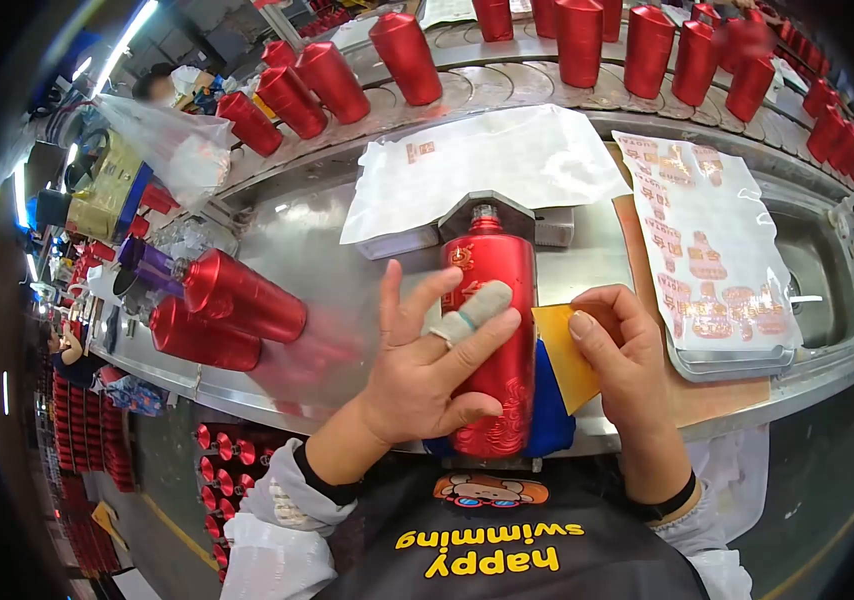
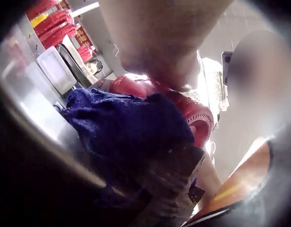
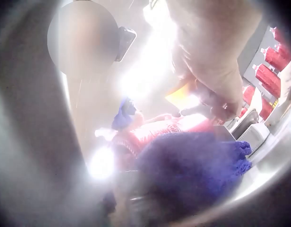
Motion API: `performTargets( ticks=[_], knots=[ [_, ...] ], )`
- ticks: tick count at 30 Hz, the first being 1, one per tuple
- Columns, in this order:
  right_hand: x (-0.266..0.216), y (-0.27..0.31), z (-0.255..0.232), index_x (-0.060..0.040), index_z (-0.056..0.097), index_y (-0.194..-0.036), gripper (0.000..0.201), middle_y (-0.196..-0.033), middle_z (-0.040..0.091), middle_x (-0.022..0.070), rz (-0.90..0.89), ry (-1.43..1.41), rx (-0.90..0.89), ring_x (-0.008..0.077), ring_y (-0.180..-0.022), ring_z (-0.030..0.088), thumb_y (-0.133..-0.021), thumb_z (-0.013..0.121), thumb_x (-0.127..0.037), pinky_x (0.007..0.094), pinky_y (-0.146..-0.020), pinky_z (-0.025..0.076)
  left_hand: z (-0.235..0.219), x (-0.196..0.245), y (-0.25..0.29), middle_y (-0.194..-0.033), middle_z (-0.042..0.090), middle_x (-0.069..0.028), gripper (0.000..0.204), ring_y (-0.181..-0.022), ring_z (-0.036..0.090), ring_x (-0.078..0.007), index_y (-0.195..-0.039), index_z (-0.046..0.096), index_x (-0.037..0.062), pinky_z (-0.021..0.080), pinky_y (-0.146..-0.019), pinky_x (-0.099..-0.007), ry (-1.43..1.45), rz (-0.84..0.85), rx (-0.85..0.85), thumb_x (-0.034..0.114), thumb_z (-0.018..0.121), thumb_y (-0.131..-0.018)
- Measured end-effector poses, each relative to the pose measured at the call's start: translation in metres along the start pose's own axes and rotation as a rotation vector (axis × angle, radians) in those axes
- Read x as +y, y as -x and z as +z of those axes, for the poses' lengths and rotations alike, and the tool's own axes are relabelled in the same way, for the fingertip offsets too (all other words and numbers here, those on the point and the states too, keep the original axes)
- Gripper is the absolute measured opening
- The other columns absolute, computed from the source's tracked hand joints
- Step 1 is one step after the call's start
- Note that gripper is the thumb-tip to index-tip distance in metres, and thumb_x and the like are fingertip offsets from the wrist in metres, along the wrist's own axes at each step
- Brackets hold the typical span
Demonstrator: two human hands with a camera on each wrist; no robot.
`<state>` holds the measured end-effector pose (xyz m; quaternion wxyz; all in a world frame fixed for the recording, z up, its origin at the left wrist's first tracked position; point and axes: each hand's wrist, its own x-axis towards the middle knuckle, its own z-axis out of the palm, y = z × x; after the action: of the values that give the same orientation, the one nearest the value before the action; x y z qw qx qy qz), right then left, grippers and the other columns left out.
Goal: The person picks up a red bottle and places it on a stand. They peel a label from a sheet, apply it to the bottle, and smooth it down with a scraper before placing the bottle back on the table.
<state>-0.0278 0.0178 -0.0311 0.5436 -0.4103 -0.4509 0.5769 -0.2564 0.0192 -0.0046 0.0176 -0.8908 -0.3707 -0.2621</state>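
A glossy red bottle point(image 1: 509, 262) lies in front of me on a blue cloth point(image 1: 553, 400), its neck in a dark angular rest point(image 1: 517, 216). Gold print and raised patterning show on its front. My left hand point(image 1: 412, 375) lies over the bottle with fingers spread and fairly straight, fingertips at the printed area; a whitish wrap point(image 1: 482, 303) covers one finger. Between thumb and fingers, my right hand point(image 1: 629, 350) pinches a flat yellow piece point(image 1: 569, 372) beside the bottle's right side. The right wrist view also shows this yellow piece point(image 3: 182, 97), partly washed out by glare.
Two red bottles point(image 1: 247, 295) lie on the metal bench at left. A white sheet point(image 1: 487, 160) lies behind the rest, and a red-printed sticker sheet point(image 1: 702, 240) at right, before a sink point(image 1: 822, 285). Red bottles point(image 1: 405, 58) stand along the conveyor point(image 1: 487, 85) at the back.
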Motion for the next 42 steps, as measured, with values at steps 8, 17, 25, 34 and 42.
performTargets(
  ticks=[8, 17, 25, 34, 42],
  knots=[
    [-0.013, -0.016, 0.005, 0.0015, 0.056, -0.106, 0.018, -0.091, 0.068, 0.0067, -0.171, 0.276, 0.028, 0.0086, -0.083, 0.063, -0.094, 0.063, -0.011, 0.0241, -0.071, 0.050, 0.005, 0.000, -0.005, -0.110, 0.069, -0.0018, 0.060, -0.127, 0.046, -0.0284, -0.123, 0.067, 0.0166, 0.007, -0.118, -0.0588, 0.179, 0.166, -0.022, 0.064, 0.048, -0.090],
    [-0.045, -0.068, 0.029, 0.0008, 0.060, -0.102, 0.019, -0.083, 0.066, 0.0067, -0.385, 0.863, 0.013, 0.0113, -0.081, 0.064, -0.089, 0.067, -0.010, 0.0259, -0.074, 0.051, 0.033, 0.018, 0.074, -0.147, 0.041, -0.0265, 0.091, -0.137, 0.034, -0.0438, -0.144, 0.042, 0.0031, 0.014, -0.113, -0.0637, 0.405, -0.174, 0.152, 0.053, 0.074, -0.075],
    [-0.052, -0.083, 0.038, -0.0002, 0.061, -0.088, 0.017, -0.071, 0.063, 0.0140, -0.548, 0.829, -0.150, 0.0237, -0.061, 0.062, -0.086, 0.069, -0.015, 0.0343, -0.061, 0.051, 0.000, 0.018, 0.060, -0.143, 0.051, -0.0114, 0.072, -0.141, 0.033, -0.0369, -0.137, 0.055, 0.0140, 0.012, -0.113, -0.0665, 0.115, -0.026, -0.035, 0.043, 0.074, -0.074],
    [-0.037, -0.085, 0.006, 0.0005, 0.063, -0.097, 0.019, -0.085, 0.069, 0.0078, -0.306, 0.448, 0.095, 0.0116, -0.080, 0.065, -0.089, 0.069, -0.015, 0.0265, -0.071, 0.051, -0.003, -0.049, -0.009, -0.129, 0.062, -0.0064, 0.063, -0.139, 0.034, -0.0329, -0.135, 0.058, 0.0173, 0.002, -0.118, -0.0554, 0.211, 0.173, -0.096, 0.063, 0.038, -0.095],
    [-0.031, -0.053, -0.005, -0.0003, 0.061, -0.100, 0.015, -0.089, 0.069, 0.0061, -0.240, 0.343, 0.041, 0.0092, -0.083, 0.064, -0.091, 0.067, -0.010, 0.0235, -0.072, 0.051, 0.019, -0.085, -0.063, -0.112, 0.068, -0.0090, 0.051, -0.129, 0.044, -0.0284, -0.129, 0.061, 0.0100, 0.011, -0.118, -0.0503, 0.387, 0.073, -0.086, 0.047, 0.039, -0.102]
  ],
)
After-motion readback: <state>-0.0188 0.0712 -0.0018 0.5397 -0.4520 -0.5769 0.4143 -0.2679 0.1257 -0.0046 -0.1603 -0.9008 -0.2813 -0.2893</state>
